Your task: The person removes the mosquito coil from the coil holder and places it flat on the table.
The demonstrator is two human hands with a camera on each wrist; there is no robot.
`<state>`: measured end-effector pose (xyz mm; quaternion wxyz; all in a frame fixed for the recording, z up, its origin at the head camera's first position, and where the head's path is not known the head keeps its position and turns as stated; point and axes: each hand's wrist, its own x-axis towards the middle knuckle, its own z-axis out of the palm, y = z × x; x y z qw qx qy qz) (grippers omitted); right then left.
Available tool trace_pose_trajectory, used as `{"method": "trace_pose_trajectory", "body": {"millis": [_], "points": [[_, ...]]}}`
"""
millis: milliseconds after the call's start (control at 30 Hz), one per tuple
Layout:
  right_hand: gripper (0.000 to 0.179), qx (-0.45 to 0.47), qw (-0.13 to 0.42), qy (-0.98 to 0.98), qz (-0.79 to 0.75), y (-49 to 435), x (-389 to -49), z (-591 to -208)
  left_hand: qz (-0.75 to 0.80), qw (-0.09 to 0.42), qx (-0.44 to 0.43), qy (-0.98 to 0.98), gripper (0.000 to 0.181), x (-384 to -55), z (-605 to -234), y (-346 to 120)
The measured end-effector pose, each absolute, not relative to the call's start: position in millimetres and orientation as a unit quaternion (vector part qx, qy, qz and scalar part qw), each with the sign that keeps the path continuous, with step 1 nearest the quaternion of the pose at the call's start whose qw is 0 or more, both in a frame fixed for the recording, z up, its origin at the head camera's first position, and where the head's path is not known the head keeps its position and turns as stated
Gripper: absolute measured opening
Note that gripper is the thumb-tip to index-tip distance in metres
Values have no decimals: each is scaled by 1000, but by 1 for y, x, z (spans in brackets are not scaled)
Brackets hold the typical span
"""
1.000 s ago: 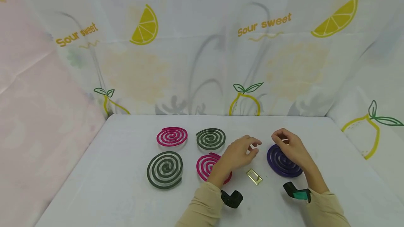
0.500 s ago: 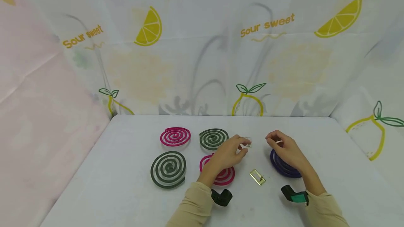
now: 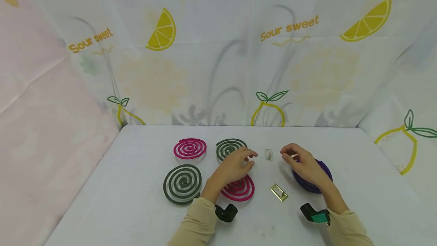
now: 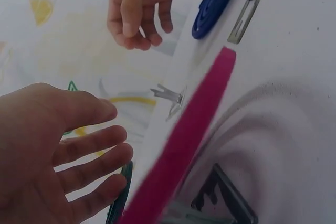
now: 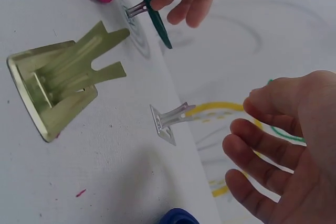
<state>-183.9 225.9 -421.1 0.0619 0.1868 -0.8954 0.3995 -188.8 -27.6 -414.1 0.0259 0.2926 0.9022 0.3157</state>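
Note:
My left hand (image 3: pixel 232 166) hovers with loose, empty fingers above the front pink mosquito coil (image 3: pixel 245 192), and overlaps the back green coil (image 3: pixel 226 148) in the head view. A small silver metal coil stand (image 3: pixel 269 155) sits on the table between my hands, its forked prong raised in the right wrist view. My right hand (image 3: pixel 304 165) holds nothing; its relaxed fingers are over the dark blue coil (image 3: pixel 327 170), hiding much of it. Nearer to me, between the forearms, lies a gold-coloured coil stand (image 3: pixel 279 192), prong up (image 5: pixel 84 72).
Left of my left hand are a back pink coil (image 3: pixel 190 148) and a front green coil (image 3: pixel 183 183). All rest on a white table (image 3: pixel 136 215), with a lemon-printed cloth (image 3: pixel 205 56) behind. A black camera mount is on each wrist.
My left hand has drawn back to the left, away from the silver stand, which now shows fully on the table. My right hand has shifted left, uncovering the right side of the blue coil.

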Motion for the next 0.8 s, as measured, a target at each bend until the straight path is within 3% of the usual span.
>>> {"method": "trace_pose_trajectory", "body": {"millis": [500, 800], "points": [[13, 241, 62, -891, 381, 209, -181, -427, 300, 38, 322, 897, 29, -189, -413, -47], [16, 257, 22, -886, 385, 203, -180, -430, 294, 55, 352, 887, 29, -183, -404, -63]]}}
